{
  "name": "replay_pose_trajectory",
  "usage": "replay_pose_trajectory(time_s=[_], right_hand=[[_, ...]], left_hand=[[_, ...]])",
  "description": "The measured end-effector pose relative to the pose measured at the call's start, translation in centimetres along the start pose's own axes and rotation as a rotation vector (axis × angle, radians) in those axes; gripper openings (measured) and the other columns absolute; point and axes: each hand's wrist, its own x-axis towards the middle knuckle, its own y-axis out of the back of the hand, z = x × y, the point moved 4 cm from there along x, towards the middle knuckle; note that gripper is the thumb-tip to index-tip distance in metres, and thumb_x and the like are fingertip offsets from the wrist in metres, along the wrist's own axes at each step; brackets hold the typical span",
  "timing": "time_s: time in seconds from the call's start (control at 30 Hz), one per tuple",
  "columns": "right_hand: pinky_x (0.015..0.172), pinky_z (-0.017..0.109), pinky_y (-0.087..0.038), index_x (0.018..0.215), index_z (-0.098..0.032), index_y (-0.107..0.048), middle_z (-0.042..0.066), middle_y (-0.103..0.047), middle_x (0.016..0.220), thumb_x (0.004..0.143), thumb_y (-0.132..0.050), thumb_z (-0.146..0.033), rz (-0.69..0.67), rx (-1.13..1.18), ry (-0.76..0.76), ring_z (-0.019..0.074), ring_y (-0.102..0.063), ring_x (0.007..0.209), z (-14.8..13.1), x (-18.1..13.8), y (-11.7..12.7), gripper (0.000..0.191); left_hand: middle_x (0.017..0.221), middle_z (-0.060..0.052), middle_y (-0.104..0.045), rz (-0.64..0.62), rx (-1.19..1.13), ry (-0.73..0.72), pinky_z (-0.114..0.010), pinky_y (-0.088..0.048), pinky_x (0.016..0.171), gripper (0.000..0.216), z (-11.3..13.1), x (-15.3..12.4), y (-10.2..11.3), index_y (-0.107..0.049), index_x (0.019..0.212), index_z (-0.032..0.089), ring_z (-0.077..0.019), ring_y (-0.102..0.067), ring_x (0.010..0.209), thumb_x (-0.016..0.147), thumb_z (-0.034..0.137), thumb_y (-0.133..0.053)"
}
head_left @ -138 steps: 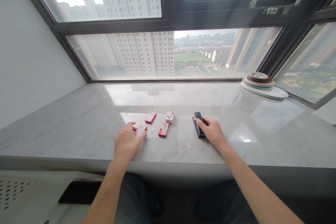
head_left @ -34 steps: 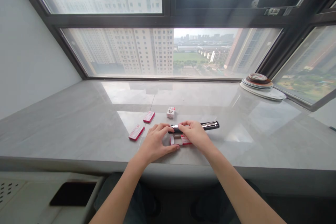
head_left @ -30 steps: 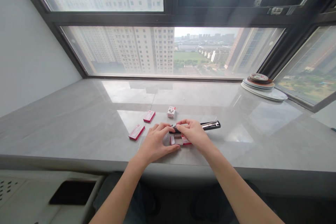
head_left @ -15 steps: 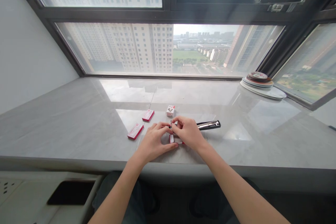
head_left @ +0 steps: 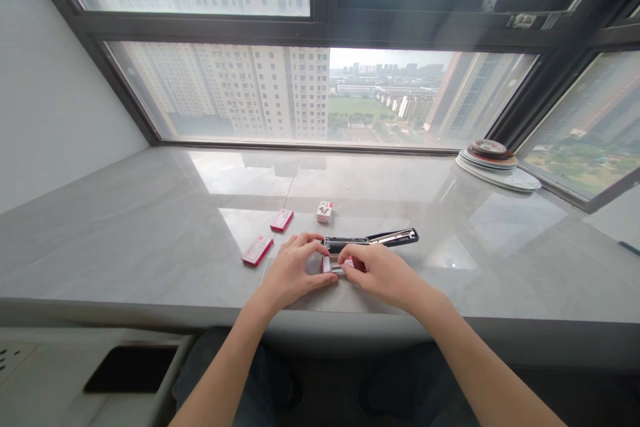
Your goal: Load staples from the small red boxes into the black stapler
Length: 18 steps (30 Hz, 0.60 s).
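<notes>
My left hand [head_left: 295, 270] curves around the left end of an opened small red-and-white staple box [head_left: 327, 265], thumb at its near side and index finger at its far side. My right hand [head_left: 373, 270] is over the right part of this box, its thumb and fingers bent together at the silvery strip inside. What its fingertips pinch is hidden. Just beyond both hands lies a black stapler [head_left: 345, 241], swung open, its metal magazine showing and its other half reaching out to the right.
Two flat red-and-white boxes, the nearer box [head_left: 257, 251] and the farther box [head_left: 282, 221], lie left of my hands. A small white box [head_left: 325, 212] stands behind the stapler. Stacked plates [head_left: 493, 163] sit by the window at the back right. The counter's front edge [head_left: 320, 317] runs below my wrists.
My right hand has moved from the stapler down and right onto the opened staple box, uncovering the stapler's middle. My left hand stays nearly where it was.
</notes>
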Motion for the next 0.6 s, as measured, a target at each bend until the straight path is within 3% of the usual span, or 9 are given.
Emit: replay_pose_trajectory(time_s=[0.07, 0.13, 0.2, 0.27, 0.47, 0.6], right_hand=[[0.060, 0.028, -0.030, 0.088, -0.025, -0.068, 0.000, -0.065, 0.069, 0.097, -0.059, -0.035, 0.084, -0.037, -0.103, 0.0177, -0.056, 0.066, 1.2, -1.1, 0.9, 0.016], [0.057, 0.029, -0.028, 0.077, -0.024, -0.061, 0.001, -0.064, 0.067, 0.098, -0.057, -0.041, 0.130, -0.111, -0.229, 0.0178, -0.054, 0.062, 2.7, -2.3, 1.5, 0.028], [0.057, 0.030, -0.026, 0.071, -0.023, -0.056, 0.002, -0.064, 0.066, 0.100, -0.054, -0.044, 0.101, -0.152, -0.294, 0.0178, -0.053, 0.060, 4.0, -3.2, 1.4, 0.036], [0.058, 0.030, -0.027, 0.072, -0.023, -0.056, 0.004, -0.066, 0.070, 0.103, -0.050, -0.045, 0.050, -0.145, -0.277, 0.0185, -0.055, 0.063, 4.5, -3.3, 0.8, 0.038], [0.061, 0.029, -0.030, 0.083, -0.024, -0.059, 0.003, -0.067, 0.074, 0.105, -0.045, -0.044, 0.033, -0.109, -0.205, 0.0190, -0.058, 0.069, 3.0, -2.3, -0.5, 0.033], [0.056, 0.029, -0.029, 0.071, -0.023, -0.056, 0.002, -0.064, 0.068, 0.098, -0.055, -0.057, 0.026, 0.012, -0.294, 0.0174, -0.054, 0.063, 5.0, -3.5, 0.6, 0.044]], left_hand=[[0.120, -0.003, -0.065, 0.050, -0.003, 0.041, -0.038, -0.048, 0.097, 0.030, 0.1, -0.1, 0.5, -0.069, 0.101, 0.029, -0.0259, -0.060, 0.113, 0.085, 0.052, -0.080], [0.093, -0.002, -0.066, 0.059, 0.014, 0.099, -0.036, -0.047, 0.084, 0.031, 0.1, -0.1, 0.7, -0.065, 0.083, 0.025, -0.0226, -0.062, 0.093, 0.099, 0.051, -0.061], [0.069, 0.000, -0.059, 0.011, 0.050, 0.123, -0.035, -0.044, 0.078, 0.047, 0.3, 0.0, 0.3, -0.055, 0.067, 0.023, -0.0206, -0.059, 0.076, 0.107, 0.045, -0.044], [0.059, 0.001, -0.054, -0.024, 0.093, 0.118, -0.037, -0.041, 0.080, 0.051, 0.5, 0.2, -0.5, -0.049, 0.063, 0.022, -0.0205, -0.057, 0.070, 0.108, 0.043, -0.041], [0.068, -0.002, -0.064, 0.010, 0.190, 0.107, -0.038, -0.039, 0.079, 0.046, 1.8, 0.5, -2.7, -0.051, 0.065, 0.022, -0.0230, -0.061, 0.075, 0.108, 0.039, -0.042], [0.076, -0.001, -0.065, 0.099, 0.196, 0.154, -0.036, -0.040, 0.075, 0.040, 2.9, 0.0, -2.4, -0.057, 0.074, 0.023, -0.0211, -0.060, 0.073, 0.107, 0.043, -0.044]])
